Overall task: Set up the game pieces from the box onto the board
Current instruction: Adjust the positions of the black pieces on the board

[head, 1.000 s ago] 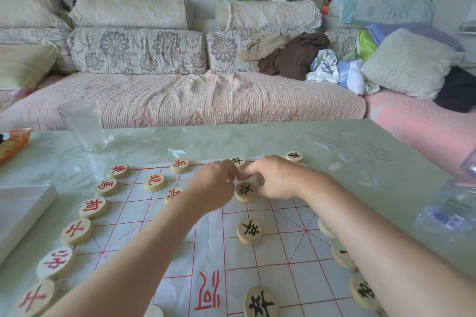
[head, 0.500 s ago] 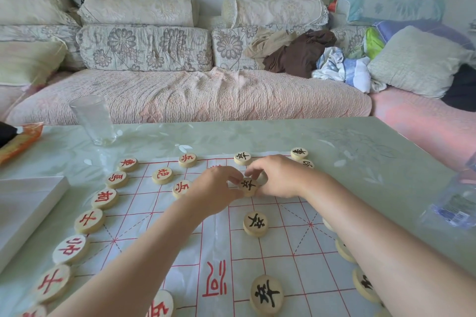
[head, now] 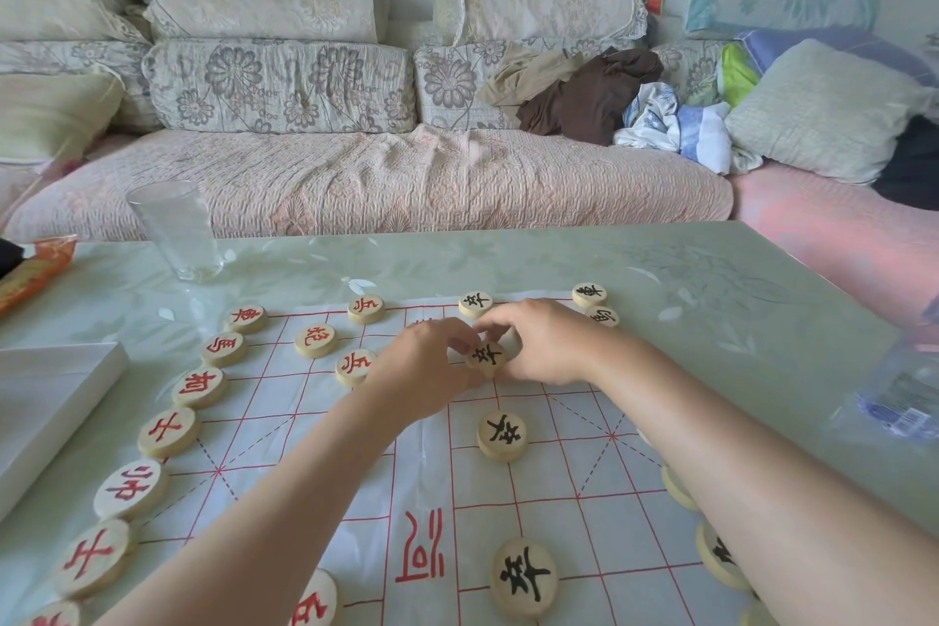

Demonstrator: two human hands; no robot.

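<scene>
A white sheet board (head: 584, 483) with red grid lines lies on the table. Round wooden pieces with red characters (head: 167, 432) line its left edge. Pieces with black characters (head: 502, 435) run down the middle and the right edge. My left hand (head: 432, 366) and my right hand (head: 543, 341) meet at the far middle of the board. Fingertips of both hands pinch one black-marked piece (head: 488, 355) that rests on the board. Parts of the right-edge pieces are hidden behind my right forearm.
A clear drinking glass (head: 175, 229) stands at the table's far left. A white box (head: 45, 402) lies at the left edge, an orange packet (head: 30, 269) behind it. A plastic water bottle (head: 904, 402) lies at the right. A sofa with cushions runs behind the table.
Both hands have stayed at the far middle of the board around the same black-marked piece, with only a slight shift of the fingers. The camera view has tilted a little.
</scene>
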